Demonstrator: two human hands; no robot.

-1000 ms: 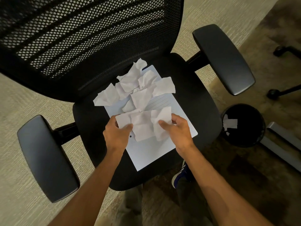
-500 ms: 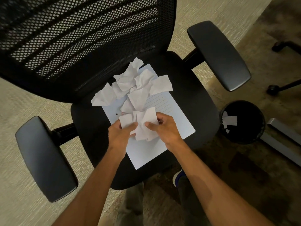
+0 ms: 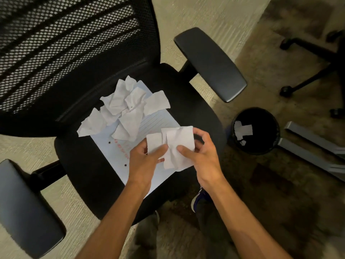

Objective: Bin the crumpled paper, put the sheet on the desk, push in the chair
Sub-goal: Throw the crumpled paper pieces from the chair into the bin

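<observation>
Crumpled paper (image 3: pixel 177 146), a creased white piece, is pinched between both hands above the front of an office chair seat (image 3: pixel 78 165), lifted clear of the lined sheet (image 3: pixel 112 152) that lies flat on the seat. The left hand (image 3: pixel 144 161) closes thumb and fingers on the piece's left edge; the right hand (image 3: pixel 203 156) grips its right side with the thumb in front and the fingers curled loosely behind. Farther back on the sheet, near the mesh backrest (image 3: pixel 65 43), a heap of more crumpled scraps (image 3: pixel 123 109) waits. The binning step appears to be under way and far from finished (the sheet and the chair cannot be dealt with until the scraps are gone). The next move likely calls for carrying this piece to the right, past the seat edge, and letting go over the round black wastebasket (image 3: pixel 268 146), which stands on the floor just beside the chair and already holds a few white scraps. The chair has two padded armrests and stands on beige carpet (image 3: pixel 196 15); darker flooring lies to the right, with another chair's wheeled base (image 3: pixel 308 68) and grey metal bars (image 3: pixel 313 143) nearby. No desk is visible.
</observation>
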